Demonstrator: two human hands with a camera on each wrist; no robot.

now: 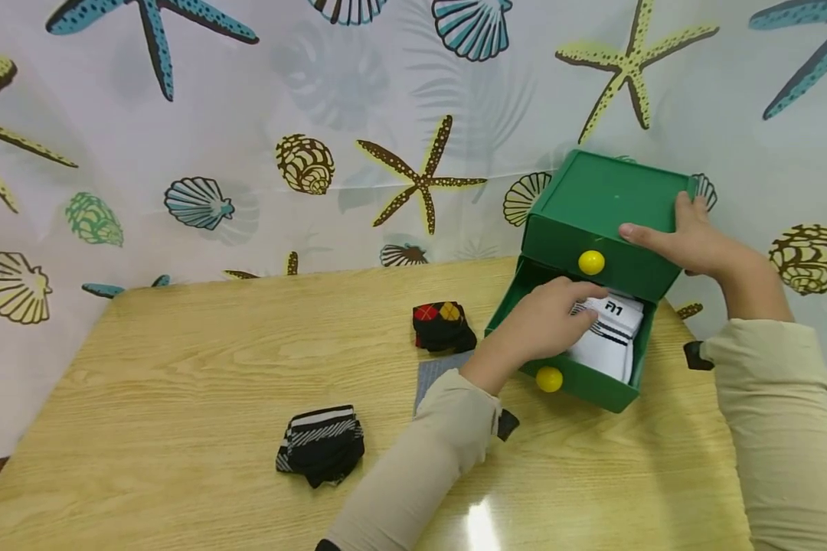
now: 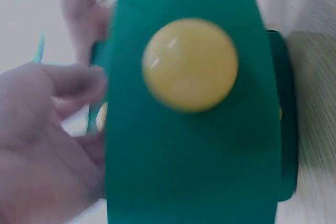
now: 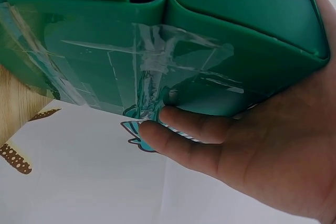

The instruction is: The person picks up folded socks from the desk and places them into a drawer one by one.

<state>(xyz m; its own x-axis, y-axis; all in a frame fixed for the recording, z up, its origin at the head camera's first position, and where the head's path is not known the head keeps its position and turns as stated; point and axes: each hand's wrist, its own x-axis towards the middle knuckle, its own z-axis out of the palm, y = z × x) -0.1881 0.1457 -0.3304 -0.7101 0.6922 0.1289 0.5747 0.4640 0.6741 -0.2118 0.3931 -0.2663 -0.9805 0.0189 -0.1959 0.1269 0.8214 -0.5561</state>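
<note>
A small green two-drawer chest point(image 1: 609, 191) stands at the table's right end, its lower drawer point(image 1: 593, 386) pulled out. Folded white socks point(image 1: 605, 353) with black stripes and lettering lie inside that drawer. My left hand point(image 1: 547, 321) is over the drawer's left part, fingers extended beside the socks; nothing shows in its grasp. The left wrist view shows the drawer front with its yellow knob point(image 2: 190, 65), hiding some fingertips. My right hand point(image 1: 696, 237) rests on the chest's right side, thumb on top. In the right wrist view, its straight fingers point(image 3: 184, 148) lie by the taped side.
A black sock bundle with red and yellow diamonds point(image 1: 442, 327) lies left of the drawer. A grey sock point(image 1: 430, 375) is partly under my left forearm. Nearer me lies a black-and-white striped sock bundle point(image 1: 321, 445). A patterned curtain point(image 1: 248, 153) hangs behind the wooden table point(image 1: 179, 398).
</note>
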